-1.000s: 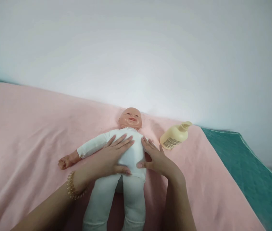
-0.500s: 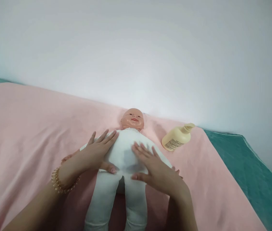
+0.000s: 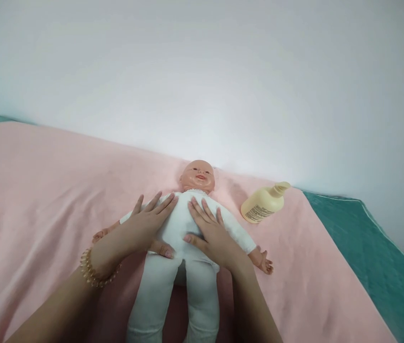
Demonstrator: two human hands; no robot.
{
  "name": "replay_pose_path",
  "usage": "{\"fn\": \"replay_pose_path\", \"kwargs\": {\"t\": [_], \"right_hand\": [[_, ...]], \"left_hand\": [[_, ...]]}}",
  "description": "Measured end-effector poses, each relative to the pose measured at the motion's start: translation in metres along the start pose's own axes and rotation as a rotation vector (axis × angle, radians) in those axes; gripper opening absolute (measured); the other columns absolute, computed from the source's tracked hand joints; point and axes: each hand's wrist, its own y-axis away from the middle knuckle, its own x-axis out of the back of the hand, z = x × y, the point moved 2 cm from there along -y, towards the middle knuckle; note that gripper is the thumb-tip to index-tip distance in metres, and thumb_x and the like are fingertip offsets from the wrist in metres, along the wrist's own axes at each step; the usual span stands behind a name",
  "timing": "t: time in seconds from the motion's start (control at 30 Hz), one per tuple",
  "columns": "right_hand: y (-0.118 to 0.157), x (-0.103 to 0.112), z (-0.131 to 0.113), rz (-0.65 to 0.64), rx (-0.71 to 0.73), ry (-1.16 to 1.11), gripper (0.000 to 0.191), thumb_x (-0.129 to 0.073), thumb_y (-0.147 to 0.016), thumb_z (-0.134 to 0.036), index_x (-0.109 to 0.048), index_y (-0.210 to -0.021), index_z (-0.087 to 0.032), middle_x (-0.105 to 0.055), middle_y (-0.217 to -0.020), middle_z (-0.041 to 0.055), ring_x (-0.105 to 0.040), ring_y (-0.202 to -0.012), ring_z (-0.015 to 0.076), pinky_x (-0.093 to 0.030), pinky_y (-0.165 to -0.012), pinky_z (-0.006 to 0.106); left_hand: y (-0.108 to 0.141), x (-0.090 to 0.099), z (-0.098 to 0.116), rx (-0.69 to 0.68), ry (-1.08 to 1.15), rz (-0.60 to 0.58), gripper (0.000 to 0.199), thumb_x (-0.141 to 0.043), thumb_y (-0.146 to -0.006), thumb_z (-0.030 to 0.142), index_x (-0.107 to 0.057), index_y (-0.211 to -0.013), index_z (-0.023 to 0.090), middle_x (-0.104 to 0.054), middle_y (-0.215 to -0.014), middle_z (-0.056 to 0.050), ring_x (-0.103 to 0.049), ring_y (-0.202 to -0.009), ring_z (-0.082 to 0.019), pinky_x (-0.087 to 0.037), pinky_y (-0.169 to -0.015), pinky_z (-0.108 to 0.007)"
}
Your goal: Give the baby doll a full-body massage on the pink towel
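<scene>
A baby doll (image 3: 186, 224) with a white cloth body and a hard plastic head lies on its back, head toward the wall. My left hand (image 3: 148, 224), with a beaded bracelet (image 3: 93, 271) on the wrist, rests on the left side of the doll's torso, fingers spread. On the right side of the chest lies my right hand (image 3: 212, 233), flat with its fingers apart. Neither hand grips anything. A pale yellow pump bottle (image 3: 262, 205) with printed text leans to the right of the doll's head.
Under the doll spreads a pink blanket (image 3: 45, 181), wrinkled at the left. Green fabric (image 3: 377, 247) shows past its right edge and at the far left. A plain white wall (image 3: 202, 71) rises directly behind the doll's head.
My right hand has come down and inward onto the doll's chest from a raised, blurred position, uncovering the doll's hand on the right. My left hand stays almost where it was.
</scene>
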Motion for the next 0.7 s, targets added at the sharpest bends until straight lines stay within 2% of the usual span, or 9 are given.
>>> {"fn": "replay_pose_path", "kwargs": {"t": [0.17,0.27,0.37,0.47,0.57,0.63,0.7], "right_hand": [[0.010,0.008,0.016,-0.059,-0.160,-0.034,0.093,-0.042,-0.088,-0.065,0.014,-0.151,-0.025,0.012,-0.159,-0.0020,0.017,-0.146,0.0167,0.012,-0.117,0.047],[0.019,0.014,0.023,-0.098,-0.226,-0.029,0.098,-0.046,-0.085,-0.065,0.010,-0.152,-0.022,0.010,-0.159,-0.0014,0.015,-0.146,0.0158,0.013,-0.117,0.044],[0.026,0.019,0.028,-0.127,-0.263,-0.021,0.105,-0.054,-0.079,-0.065,0.009,-0.152,-0.022,0.008,-0.160,-0.0020,0.014,-0.146,0.0163,0.014,-0.117,0.045],[0.030,0.021,0.031,-0.146,-0.284,-0.009,0.114,-0.063,-0.073,-0.064,0.009,-0.152,-0.023,0.008,-0.160,-0.0016,0.015,-0.146,0.0176,0.013,-0.117,0.046],[0.031,0.022,0.034,-0.155,-0.277,-0.004,0.118,-0.067,-0.070,-0.062,0.009,-0.152,-0.025,0.008,-0.160,-0.0016,0.014,-0.147,0.0181,0.012,-0.118,0.046],[0.031,0.022,0.034,-0.152,-0.261,0.002,0.115,-0.065,-0.071,-0.062,0.008,-0.152,-0.025,0.007,-0.160,-0.0016,0.014,-0.147,0.0178,0.011,-0.118,0.046],[0.031,0.021,0.035,-0.147,-0.248,0.010,0.112,-0.063,-0.073,-0.062,0.007,-0.152,-0.024,0.007,-0.160,-0.0017,0.013,-0.147,0.0169,0.010,-0.118,0.047]], "left_hand": [[0.000,0.000,0.000,0.006,0.006,-0.011,0.130,-0.057,-0.058,0.084,-0.002,-0.154,0.016,-0.002,-0.159,-0.013,0.004,-0.145,-0.041,0.002,-0.111,-0.064],[-0.001,-0.004,-0.003,-0.025,0.010,0.069,0.124,-0.053,-0.062,0.085,-0.005,-0.154,0.018,-0.008,-0.158,-0.014,-0.001,-0.145,-0.041,-0.001,-0.112,-0.064],[-0.002,-0.002,0.000,-0.077,-0.005,0.197,0.104,-0.045,-0.076,0.079,-0.014,-0.154,0.018,-0.017,-0.158,-0.014,-0.006,-0.146,-0.038,-0.007,-0.113,-0.062],[0.001,0.008,0.016,-0.225,0.057,0.263,0.078,-0.041,-0.090,0.064,-0.024,-0.152,0.020,-0.025,-0.156,-0.010,-0.017,-0.146,-0.030,-0.016,-0.117,-0.052],[0.007,0.018,0.040,-0.463,0.223,0.173,0.047,-0.038,-0.099,0.037,-0.039,-0.145,0.026,-0.043,-0.148,-0.002,-0.037,-0.139,-0.020,-0.022,-0.118,-0.039],[0.011,0.020,0.054,-0.594,0.308,0.098,0.043,-0.034,-0.098,0.020,-0.052,-0.136,0.031,-0.056,-0.137,0.004,-0.047,-0.131,-0.016,-0.022,-0.119,-0.036],[0.011,0.019,0.062,-0.642,0.349,0.059,0.047,-0.035,-0.094,0.011,-0.060,-0.127,0.033,-0.062,-0.129,0.007,-0.052,-0.126,-0.014,-0.020,-0.120,-0.035]]}}
